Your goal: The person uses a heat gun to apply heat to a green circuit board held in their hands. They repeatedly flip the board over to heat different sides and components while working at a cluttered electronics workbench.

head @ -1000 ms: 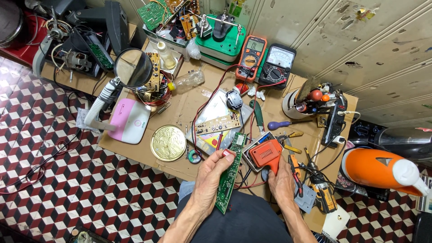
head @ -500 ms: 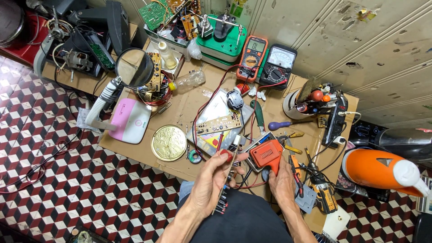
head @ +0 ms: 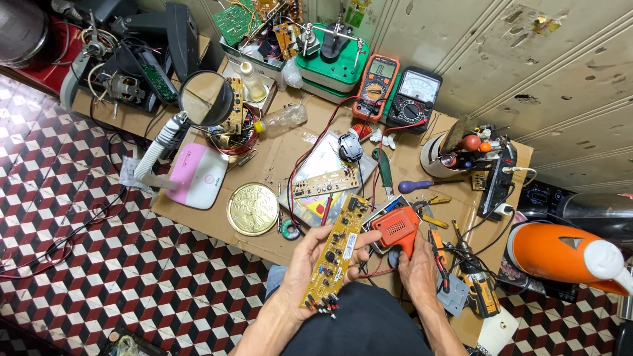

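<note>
Snugly, left hand [head: 304, 264] (closed) around circuit board [head: 335, 252]

A round gold metal lid [head: 252, 209] lies flat on the brown cardboard-covered bench [head: 290, 148], just right of a pink and white plastic box [head: 198, 175]. Farther back, an orange-cased digital multimeter [head: 374, 87] stands beside a black analogue meter [head: 413, 97], with a green soldering stand [head: 335, 67] to their left. An orange and white plastic appliance [head: 566, 255] sits off the bench's right end above the red, white and black chequered floor [head: 86, 264].
</note>
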